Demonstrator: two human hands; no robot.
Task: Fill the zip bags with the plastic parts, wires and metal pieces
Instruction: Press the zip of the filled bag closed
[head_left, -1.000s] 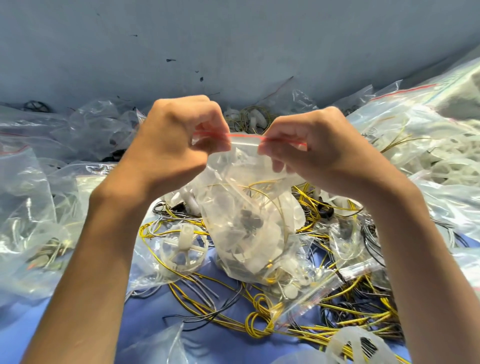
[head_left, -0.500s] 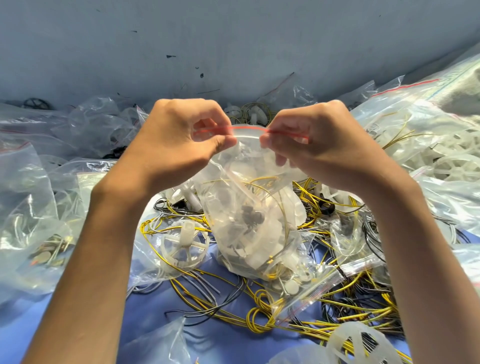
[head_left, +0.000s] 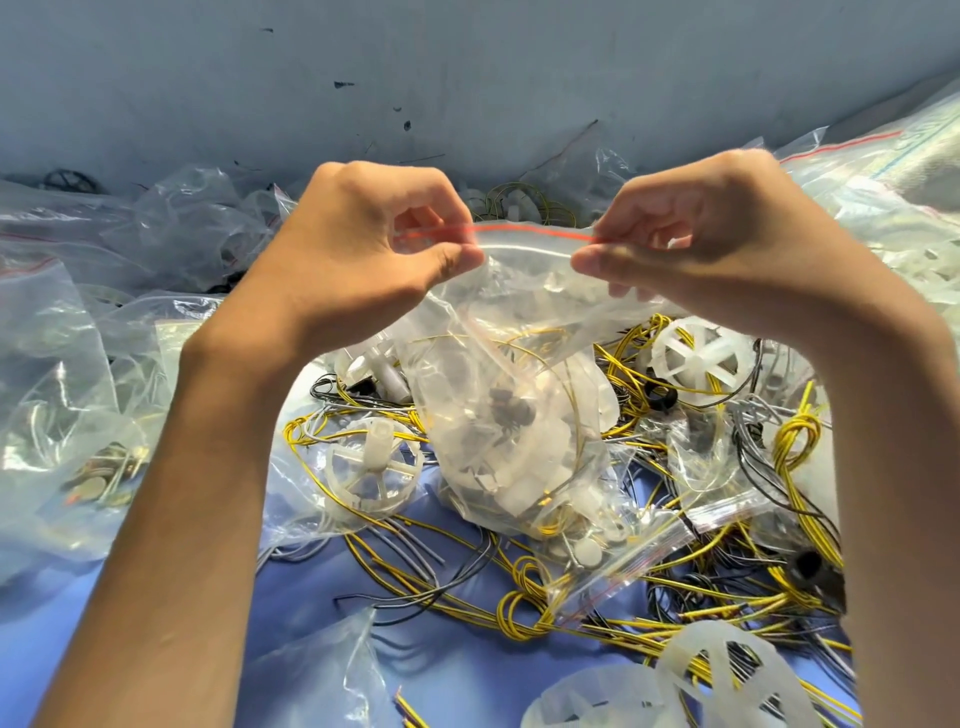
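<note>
Both hands hold the zip bag (head_left: 511, 415) up above the blue table (head_left: 156, 597); the left hand (head_left: 363, 254) pinches one end of its red-lined seal, the right hand (head_left: 711, 254) pinches the other; inside sit white plastic parts, thin wire and dark pieces (loose yellow wires (head_left: 597, 618) sprawl beneath).

left hand (head_left: 358, 249) and right hand (head_left: 696, 249): drawn further apart | zip bag (head_left: 519, 415): more red-striped top edge now exposed between both thumbs
</note>
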